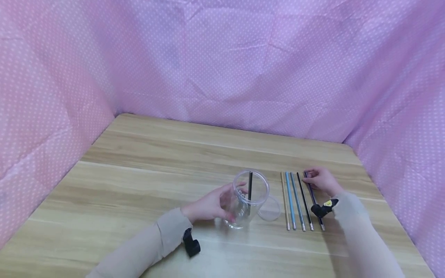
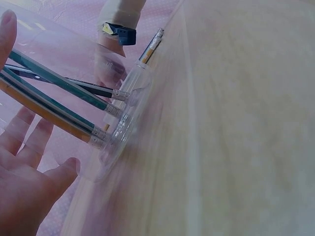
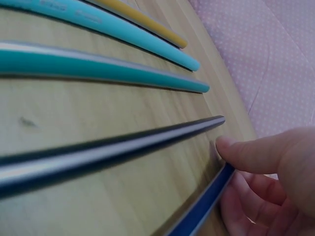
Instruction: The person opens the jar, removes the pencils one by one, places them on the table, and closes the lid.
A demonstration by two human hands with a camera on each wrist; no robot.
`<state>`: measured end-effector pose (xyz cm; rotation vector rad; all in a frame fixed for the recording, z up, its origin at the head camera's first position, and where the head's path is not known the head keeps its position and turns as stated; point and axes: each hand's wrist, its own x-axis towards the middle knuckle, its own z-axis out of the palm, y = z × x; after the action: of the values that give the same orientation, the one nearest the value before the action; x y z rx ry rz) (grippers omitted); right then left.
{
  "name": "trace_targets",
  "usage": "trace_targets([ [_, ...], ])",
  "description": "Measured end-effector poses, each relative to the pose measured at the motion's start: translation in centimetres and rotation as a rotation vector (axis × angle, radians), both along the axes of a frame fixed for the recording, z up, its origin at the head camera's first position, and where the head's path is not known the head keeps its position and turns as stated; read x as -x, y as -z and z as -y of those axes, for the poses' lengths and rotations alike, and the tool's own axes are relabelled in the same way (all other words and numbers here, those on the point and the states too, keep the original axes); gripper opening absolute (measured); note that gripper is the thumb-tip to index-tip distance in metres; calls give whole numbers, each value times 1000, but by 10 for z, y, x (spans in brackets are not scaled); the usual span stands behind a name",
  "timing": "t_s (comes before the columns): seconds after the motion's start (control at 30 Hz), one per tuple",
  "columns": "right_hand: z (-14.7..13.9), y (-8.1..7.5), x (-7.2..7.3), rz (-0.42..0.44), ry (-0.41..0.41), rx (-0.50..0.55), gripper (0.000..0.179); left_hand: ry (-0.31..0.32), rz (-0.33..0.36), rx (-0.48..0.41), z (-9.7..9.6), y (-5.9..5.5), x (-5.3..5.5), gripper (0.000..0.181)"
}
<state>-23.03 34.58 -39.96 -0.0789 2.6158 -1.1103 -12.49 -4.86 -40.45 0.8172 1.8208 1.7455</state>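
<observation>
A clear tumbler stands right of my left hand, whose fingers and thumb curl round its side. One black pencil leans upright inside it. In the left wrist view, several pencils with metal ferrules show through the clear wall. My right hand pinches the far end of a dark blue-purple pencil, the rightmost in a row. In the right wrist view, the thumb and fingers grip the tip of this blue pencil. To its left lies a black pencil.
Further left in the row are a teal pencil, a light blue pencil and a yellow pencil, eraser ends toward me. A clear round disc lies beside the tumbler. Pink dotted cloth hangs round the wooden table.
</observation>
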Motion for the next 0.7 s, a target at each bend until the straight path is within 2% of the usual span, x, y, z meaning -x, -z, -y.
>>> trace_targets([
  [0.7,12,-1,-5,-21,64,-21,43,18,-1,-38,2,0,2,99],
])
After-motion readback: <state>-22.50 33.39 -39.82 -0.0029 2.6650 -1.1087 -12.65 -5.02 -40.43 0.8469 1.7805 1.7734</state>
